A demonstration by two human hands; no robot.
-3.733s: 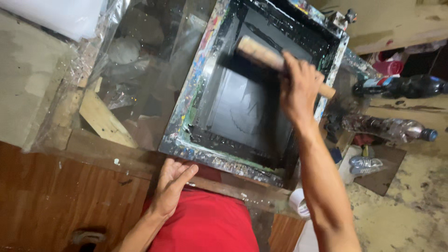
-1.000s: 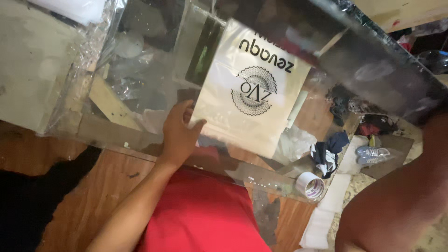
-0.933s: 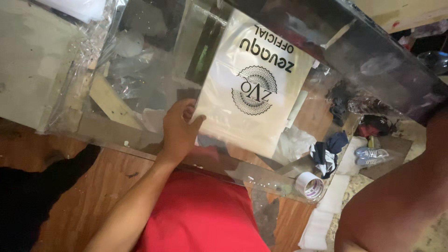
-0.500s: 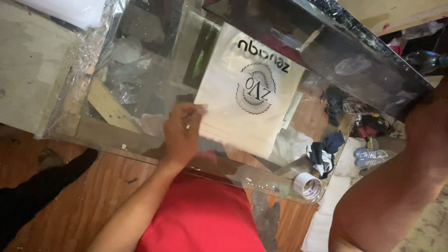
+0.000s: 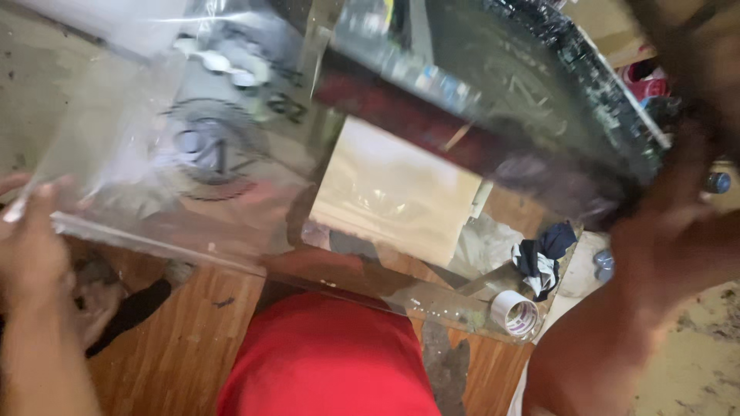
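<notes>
Left hand [image 5: 35, 246], blurred, at the near left: thumb and fingers pinched on the left edge of a clear plastic bag printed with a round black emblem [image 5: 193, 154], which is lifted off the bench and hangs at a slant across the left half of the scene. Right hand [image 5: 678, 200], blurred, at the right: raised against the right end of a black, paint-spattered rectangular screen-printing frame [image 5: 501, 100], tilted up over the bench; whether its fingers are curled round the frame or laid flat cannot be told. Beneath the raised frame, centre: a pale cream rectangular platen board [image 5: 401, 192], bare and glossy. On the near right corner of the bench: a roll of clear adhesive tape [image 5: 515, 314], with a crumpled dark blue and white rag [image 5: 543, 254] just beyond it. Bench edge wrapped in transparent film [image 5: 370, 289]. Nearest the camera, centre: red garment of the person [image 5: 331, 362]. Floor of brown wood-grain boards [image 5: 193, 339] at the near left.
</notes>
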